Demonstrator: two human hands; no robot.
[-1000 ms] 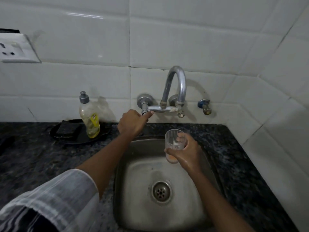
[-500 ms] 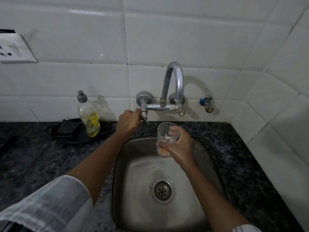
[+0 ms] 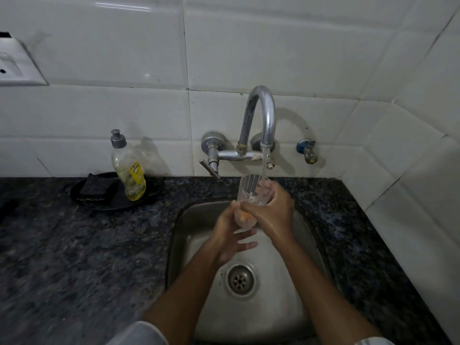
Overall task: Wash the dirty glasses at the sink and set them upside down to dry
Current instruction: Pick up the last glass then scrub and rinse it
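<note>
Both hands (image 3: 270,212) grip glass (image 3: 251,195); bottle label (image 3: 135,173) unreadable.

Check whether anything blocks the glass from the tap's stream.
Nothing visible does. The right hand holds the glass upright, its open mouth directly under the spout, and the water stream falls straight in. The left hand touches only its base.

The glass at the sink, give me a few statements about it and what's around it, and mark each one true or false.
1. Water runs from the tap into the glass. True.
2. The glass is held upside down. False: its mouth faces up under the stream.
3. The right hand grips the glass. True.
4. The left hand is on the tap lever. False: it is at the glass's base.
5. The soap bottle stands in the sink. False: it stands on a dark tray on the counter.
</note>
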